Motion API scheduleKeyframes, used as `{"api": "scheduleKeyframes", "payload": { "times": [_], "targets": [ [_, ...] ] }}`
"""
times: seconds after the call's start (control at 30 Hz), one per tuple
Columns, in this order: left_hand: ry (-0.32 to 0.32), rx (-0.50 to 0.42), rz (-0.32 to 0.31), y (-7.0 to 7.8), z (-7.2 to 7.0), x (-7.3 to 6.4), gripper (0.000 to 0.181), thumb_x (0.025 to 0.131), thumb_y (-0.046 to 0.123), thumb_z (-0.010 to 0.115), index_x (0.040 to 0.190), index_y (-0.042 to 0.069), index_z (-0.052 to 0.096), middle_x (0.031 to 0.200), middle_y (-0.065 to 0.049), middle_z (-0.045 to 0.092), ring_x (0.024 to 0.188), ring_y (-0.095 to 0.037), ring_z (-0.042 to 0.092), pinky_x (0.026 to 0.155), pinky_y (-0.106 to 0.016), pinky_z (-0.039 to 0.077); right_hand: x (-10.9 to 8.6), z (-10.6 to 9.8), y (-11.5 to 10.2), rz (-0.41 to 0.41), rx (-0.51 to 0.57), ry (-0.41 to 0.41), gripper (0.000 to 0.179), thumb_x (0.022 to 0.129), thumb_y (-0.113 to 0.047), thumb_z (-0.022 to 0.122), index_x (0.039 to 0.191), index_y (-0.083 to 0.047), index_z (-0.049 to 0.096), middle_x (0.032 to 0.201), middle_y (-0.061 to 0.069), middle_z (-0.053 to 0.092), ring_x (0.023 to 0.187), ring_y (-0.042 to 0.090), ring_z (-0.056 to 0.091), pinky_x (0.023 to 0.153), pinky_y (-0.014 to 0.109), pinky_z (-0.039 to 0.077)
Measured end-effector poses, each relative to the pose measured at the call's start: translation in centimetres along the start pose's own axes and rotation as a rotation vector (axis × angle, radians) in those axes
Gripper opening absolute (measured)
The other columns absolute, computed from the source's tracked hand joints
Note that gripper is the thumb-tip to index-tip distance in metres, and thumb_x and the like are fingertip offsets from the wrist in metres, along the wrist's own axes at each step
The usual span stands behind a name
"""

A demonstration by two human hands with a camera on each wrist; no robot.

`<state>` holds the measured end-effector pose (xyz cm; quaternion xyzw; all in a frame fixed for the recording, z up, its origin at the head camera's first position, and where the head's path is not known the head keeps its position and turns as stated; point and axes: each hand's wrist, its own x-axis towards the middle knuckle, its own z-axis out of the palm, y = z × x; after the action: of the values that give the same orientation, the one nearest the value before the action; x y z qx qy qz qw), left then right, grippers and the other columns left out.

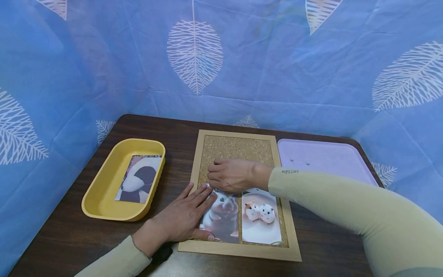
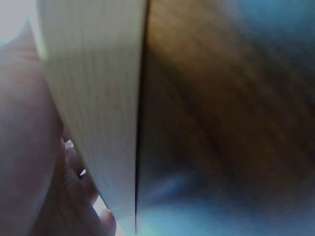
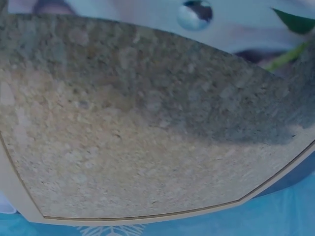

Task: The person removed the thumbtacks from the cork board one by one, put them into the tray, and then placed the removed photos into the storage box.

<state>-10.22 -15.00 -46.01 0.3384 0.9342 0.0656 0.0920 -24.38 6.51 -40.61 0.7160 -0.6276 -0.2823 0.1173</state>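
Observation:
A wood-framed cork board (image 1: pixel 238 148) lies on the table with two photos on its near half. My left hand (image 1: pixel 181 217) rests flat, fingers spread, over the left edge of a photo of a fluffy grey-white animal (image 1: pixel 225 225) and the frame. At that photo's top edge, my right hand (image 1: pixel 233 175) bends its fingers down; its fingertips and anything between them are hidden. Beside it lies a photo of two hamsters (image 1: pixel 261 229), its top partly covered by the right hand. The right wrist view shows a round silver pin head (image 3: pixel 195 14) near a photo's top edge.
Left of the board stands a yellow tray (image 1: pixel 104 200) holding another photo (image 1: pixel 129 194). A lilac tray (image 1: pixel 328 154) with two small pins (image 1: pixel 308 164) sits to the right, partly behind the right sleeve. Blue leaf-patterned cloth (image 1: pixel 263 77) hangs behind the table.

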Motion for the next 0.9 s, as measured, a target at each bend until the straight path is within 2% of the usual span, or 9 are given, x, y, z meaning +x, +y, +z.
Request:
{"api": "scheduleKeyframes", "payload": {
  "times": [0.23,0.37,0.53,0.7,0.9],
  "targets": [
    [-0.005,-0.009,-0.005,0.1,-0.1,0.0,0.109,0.090,0.091,0.040,0.170,0.019,0.025,0.178,-0.006,0.012,0.165,-0.025,0.007,0.132,-0.059,0.003,-0.6,0.3,-0.6,0.058,-0.054,0.086,0.029,0.114,-0.037,0.042,0.122,-0.020,0.064,0.121,-0.002,0.066,0.114,0.020,0.058,0.099,0.040,0.050],
    [-0.001,-0.011,-0.005,0.1,-0.1,0.0,0.108,0.090,0.090,0.042,0.169,0.018,0.025,0.178,-0.006,0.014,0.165,-0.025,0.008,0.132,-0.059,0.003,-1.0,0.8,-1.2,0.115,-0.065,0.143,0.027,0.113,-0.037,0.044,0.115,-0.017,0.062,0.117,0.000,0.066,0.111,0.021,0.059,0.101,0.041,0.050],
    [-0.001,-0.018,-0.004,0.2,-0.1,0.0,0.108,0.090,0.090,0.042,0.170,0.019,0.025,0.178,-0.006,0.015,0.165,-0.025,0.008,0.132,-0.059,0.003,-1.8,1.8,-1.9,0.215,-0.076,0.277,0.026,0.113,-0.030,0.043,0.103,-0.015,0.061,0.109,0.002,0.067,0.102,0.021,0.059,0.096,0.039,0.051],
    [-0.005,-0.023,-0.007,0.2,-0.1,0.0,0.108,0.090,0.090,0.042,0.170,0.019,0.025,0.178,-0.006,0.015,0.165,-0.025,0.009,0.132,-0.059,0.003,-2.8,2.5,-2.4,0.305,-0.090,0.411,0.037,0.115,-0.024,0.030,0.098,-0.014,0.061,0.104,0.004,0.068,0.100,0.023,0.062,0.095,0.040,0.051],
    [-0.005,-0.033,-0.016,0.3,-0.1,0.0,0.108,0.090,0.090,0.044,0.170,0.019,0.025,0.178,-0.006,0.015,0.165,-0.025,0.009,0.132,-0.059,0.004,-4.2,2.8,-2.5,0.439,-0.080,0.473,0.027,0.108,-0.026,0.042,0.099,-0.012,0.062,0.106,0.006,0.069,0.104,0.026,0.063,0.095,0.042,0.051]
  ]
}}
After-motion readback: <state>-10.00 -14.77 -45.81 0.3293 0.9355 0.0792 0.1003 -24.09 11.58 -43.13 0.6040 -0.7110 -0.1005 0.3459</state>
